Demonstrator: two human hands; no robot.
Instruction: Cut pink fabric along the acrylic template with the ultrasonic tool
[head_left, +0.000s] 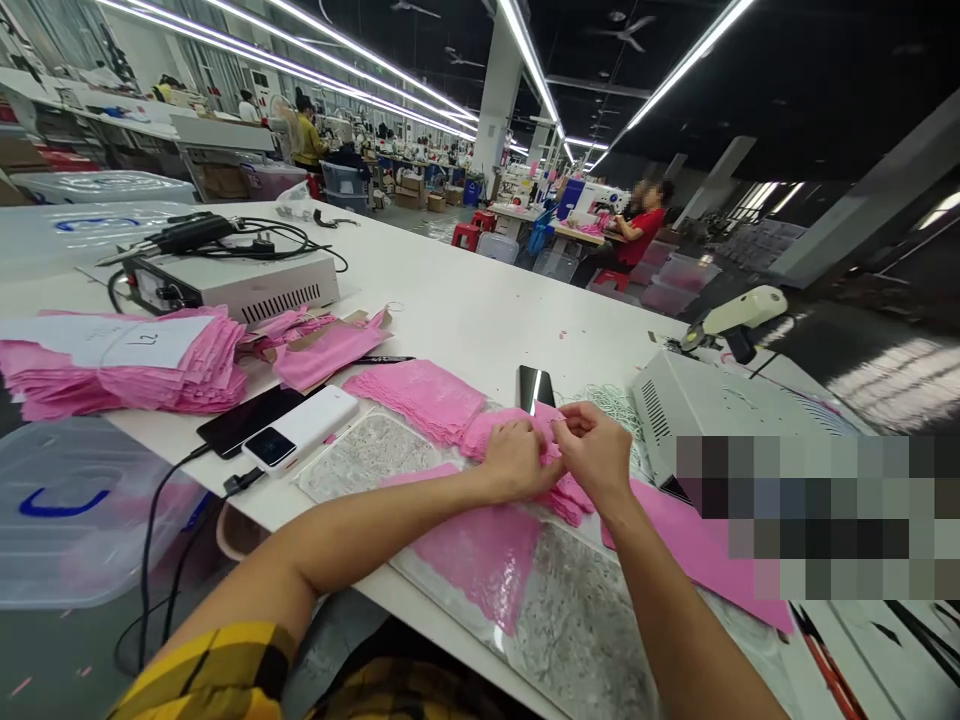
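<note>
Both of my hands are over a bunched pile of pink fabric pieces (566, 498) on the marbled clear-covered board (577, 600). My left hand (517, 462) has its fingers curled over the pile, gripping the cloth. At the pile's upper corner, my right hand (596, 448) pinches the edge of a pink fabric piece (546, 414). A neat stack of pink fabric (420, 395) lies just left of my hands. Below them a thin pink sheet (484, 560) rests flat on the board. To the right, a larger pink panel (697, 550) passes partly behind my right forearm.
On the left are a labelled pink bundle (150, 365), a grey box with cables (262, 285), a dark phone (247, 420) and a white power bank (304, 425). Beyond my hands lies another phone (535, 385). A grey machine box (720, 400) stands right.
</note>
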